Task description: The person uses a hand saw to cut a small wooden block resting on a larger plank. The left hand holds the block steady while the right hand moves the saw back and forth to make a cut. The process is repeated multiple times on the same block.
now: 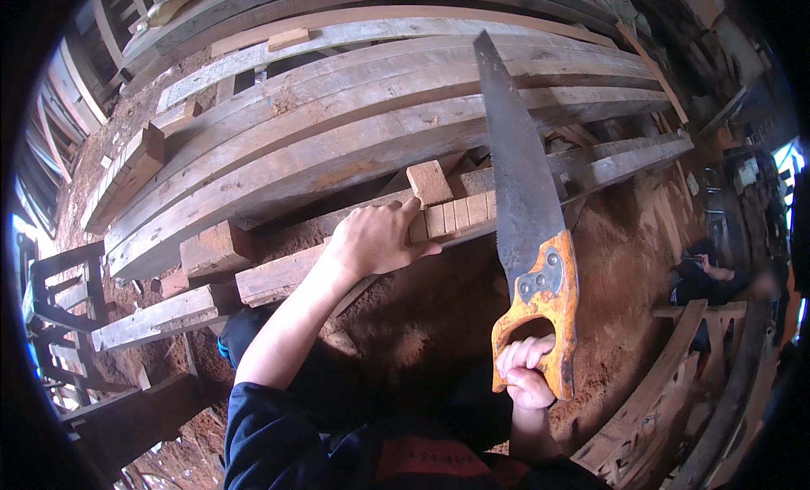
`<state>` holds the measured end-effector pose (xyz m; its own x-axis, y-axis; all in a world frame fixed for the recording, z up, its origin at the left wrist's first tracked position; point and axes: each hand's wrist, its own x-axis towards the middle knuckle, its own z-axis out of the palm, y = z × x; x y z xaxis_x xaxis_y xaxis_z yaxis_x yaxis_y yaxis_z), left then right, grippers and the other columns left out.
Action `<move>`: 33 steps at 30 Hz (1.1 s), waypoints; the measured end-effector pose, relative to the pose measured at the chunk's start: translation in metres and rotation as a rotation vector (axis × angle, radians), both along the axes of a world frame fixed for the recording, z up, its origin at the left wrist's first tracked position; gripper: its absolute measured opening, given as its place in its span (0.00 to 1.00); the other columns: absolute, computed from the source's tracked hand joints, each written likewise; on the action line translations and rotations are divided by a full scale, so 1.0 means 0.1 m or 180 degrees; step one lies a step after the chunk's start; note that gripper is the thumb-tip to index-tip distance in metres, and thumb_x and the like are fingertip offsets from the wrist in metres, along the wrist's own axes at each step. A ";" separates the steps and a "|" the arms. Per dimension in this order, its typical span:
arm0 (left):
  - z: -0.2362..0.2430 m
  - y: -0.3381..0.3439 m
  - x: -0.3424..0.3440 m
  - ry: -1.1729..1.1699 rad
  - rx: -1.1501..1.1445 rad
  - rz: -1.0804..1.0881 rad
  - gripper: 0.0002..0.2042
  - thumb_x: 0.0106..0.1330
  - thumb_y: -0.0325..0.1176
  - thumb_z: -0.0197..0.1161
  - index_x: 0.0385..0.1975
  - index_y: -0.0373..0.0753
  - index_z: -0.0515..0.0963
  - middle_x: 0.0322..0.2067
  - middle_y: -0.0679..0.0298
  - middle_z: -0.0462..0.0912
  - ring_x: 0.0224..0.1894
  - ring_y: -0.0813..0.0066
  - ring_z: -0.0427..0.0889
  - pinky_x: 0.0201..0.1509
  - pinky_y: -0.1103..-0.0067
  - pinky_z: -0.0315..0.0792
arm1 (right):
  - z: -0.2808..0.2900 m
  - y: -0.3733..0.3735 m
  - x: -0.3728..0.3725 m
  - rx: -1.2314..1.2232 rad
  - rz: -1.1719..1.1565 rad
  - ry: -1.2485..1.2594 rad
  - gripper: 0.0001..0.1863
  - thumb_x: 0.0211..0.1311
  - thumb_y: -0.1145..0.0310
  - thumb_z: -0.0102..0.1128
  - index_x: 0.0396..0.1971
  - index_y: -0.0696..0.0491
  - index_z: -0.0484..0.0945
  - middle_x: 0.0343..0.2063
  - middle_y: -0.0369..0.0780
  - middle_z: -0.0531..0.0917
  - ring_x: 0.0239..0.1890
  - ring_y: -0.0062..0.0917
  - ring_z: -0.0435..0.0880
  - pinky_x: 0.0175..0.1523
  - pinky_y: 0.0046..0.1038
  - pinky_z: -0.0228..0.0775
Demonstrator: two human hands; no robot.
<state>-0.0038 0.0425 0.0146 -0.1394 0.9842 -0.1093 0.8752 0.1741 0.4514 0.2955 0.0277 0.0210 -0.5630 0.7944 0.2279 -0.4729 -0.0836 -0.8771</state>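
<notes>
My right hand [530, 374] is wrapped round the worn orange-yellow wooden handle of a handsaw [525, 161]. Its wide, dull steel blade points up and away, crossing in front of the beams. My left hand [375, 237] grips a notched wooden strip [460, 214], with the thumb on the near side and the fingers over the top. Several evenly spaced cuts cross the strip between that hand and the saw. A small wood block [429, 182] stands just behind it, by my index finger. Whether the saw's teeth touch the strip I cannot tell.
Several long beams [337, 157] lie side by side beyond my hands. Another notched block [126, 174] rests at their left end. A short beam end [216, 247] juts out left of my arm. Planks [645, 389] lie at right, near another person [704, 275]. Reddish dirt [629, 262] covers the ground.
</notes>
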 end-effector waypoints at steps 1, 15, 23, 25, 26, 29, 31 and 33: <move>0.01 -0.01 0.00 0.0027 -0.0035 0.0018 0.39 0.58 0.67 0.58 0.56 0.35 0.71 0.44 0.44 0.82 0.45 0.46 0.83 0.50 0.61 0.76 | 0.00 -0.03 0.00 -0.0043 0.0064 0.0027 0.15 0.45 0.86 0.53 0.32 0.54 0.64 0.19 0.38 0.67 0.19 0.25 0.68 0.27 0.28 0.64; -0.13 -0.11 0.09 0.0328 0.0503 0.0119 0.43 0.59 0.68 0.56 0.56 0.28 0.68 0.21 0.45 0.82 0.33 0.47 0.85 0.60 0.55 0.70 | -0.03 -0.21 -0.16 -0.0235 0.0356 0.0056 0.16 0.45 0.88 0.57 0.34 0.56 0.68 0.21 0.38 0.71 0.21 0.23 0.70 0.28 0.26 0.65; -0.27 -0.16 0.14 0.0539 0.0804 0.0220 0.42 0.61 0.67 0.54 0.56 0.28 0.67 0.24 0.45 0.83 0.35 0.50 0.86 0.65 0.55 0.65 | -0.05 -0.20 -0.17 -0.0230 0.0241 -0.0038 0.16 0.44 0.88 0.57 0.33 0.57 0.68 0.20 0.38 0.72 0.19 0.23 0.70 0.26 0.26 0.65; -0.17 -0.14 0.12 0.0364 0.0516 0.0172 0.41 0.62 0.67 0.55 0.56 0.28 0.67 0.23 0.46 0.83 0.34 0.50 0.86 0.64 0.55 0.66 | -0.05 -0.20 -0.17 -0.0265 0.0212 -0.0092 0.15 0.44 0.88 0.57 0.33 0.57 0.68 0.20 0.39 0.72 0.19 0.23 0.70 0.26 0.26 0.65; -0.12 -0.14 0.11 0.0276 0.0376 0.0147 0.41 0.62 0.66 0.55 0.55 0.28 0.67 0.22 0.47 0.82 0.34 0.50 0.86 0.64 0.55 0.66 | -0.06 -0.20 -0.16 -0.0273 0.0199 -0.0097 0.15 0.44 0.88 0.57 0.33 0.57 0.68 0.20 0.39 0.72 0.19 0.23 0.70 0.26 0.26 0.65; -0.09 -0.14 0.11 0.0233 0.0343 0.0146 0.40 0.62 0.66 0.55 0.55 0.29 0.67 0.21 0.47 0.82 0.32 0.50 0.86 0.63 0.55 0.68 | -0.05 -0.21 -0.17 -0.0326 0.0221 -0.0083 0.15 0.44 0.88 0.57 0.33 0.57 0.68 0.20 0.39 0.72 0.19 0.23 0.70 0.26 0.26 0.66; -0.10 -0.13 0.10 0.0165 0.0288 0.0153 0.40 0.62 0.66 0.55 0.55 0.29 0.67 0.20 0.47 0.82 0.31 0.51 0.86 0.60 0.56 0.69 | -0.04 -0.22 -0.17 -0.0327 0.0233 -0.0120 0.15 0.44 0.88 0.57 0.32 0.57 0.68 0.20 0.39 0.72 0.19 0.23 0.70 0.26 0.26 0.66; -0.09 -0.12 0.10 0.0174 0.0299 0.0143 0.40 0.62 0.66 0.55 0.54 0.29 0.68 0.20 0.47 0.81 0.31 0.50 0.86 0.59 0.57 0.71 | -0.04 -0.23 -0.16 -0.0283 0.0220 -0.0212 0.15 0.44 0.88 0.57 0.32 0.57 0.68 0.20 0.39 0.72 0.19 0.23 0.70 0.27 0.26 0.66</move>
